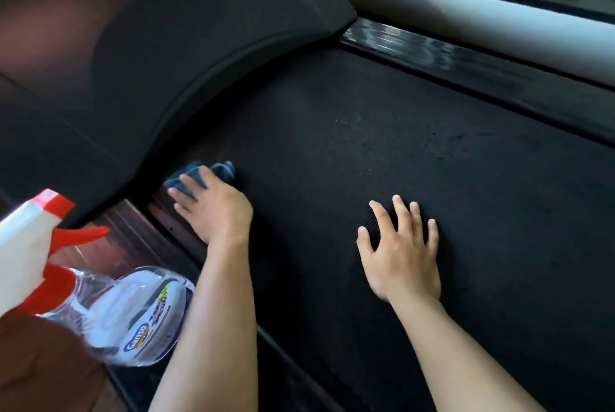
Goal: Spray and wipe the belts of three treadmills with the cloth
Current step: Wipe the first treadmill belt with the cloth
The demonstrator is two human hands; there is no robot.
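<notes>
Nearest is the spray bottle (133, 312), tilted at the lower left with its red-and-white trigger head (30, 245) toward the camera and its clear body over the left side rail (116, 238), just beside the left forearm; what props it up I cannot tell. Because it sits so close to that arm, a backward wiping stroke could knock it and send it rolling off the rail. The left hand (213, 208) lies with fairly straight fingers pressed on the blue cloth (199, 175), which is bunched at the belt's left edge, right where the belt (366, 145) runs under the curved motor cover (166, 62). Pushed further forward, a loose corner of cloth might slip into that gap and snag. A bunched cloth also covers only a narrow strip, so passes could leave unwiped bands. The right hand (402, 252) is spread flat on the belt, holding nothing and well apart from the cloth, apparently as a brace. If weight goes onto it, the belt may slide on its rollers and the person could lurch forward. Pale specks (449, 145) show toward the belt's far side near the right rail (432, 55); that area looks unwiped and could easily be missed.
</notes>
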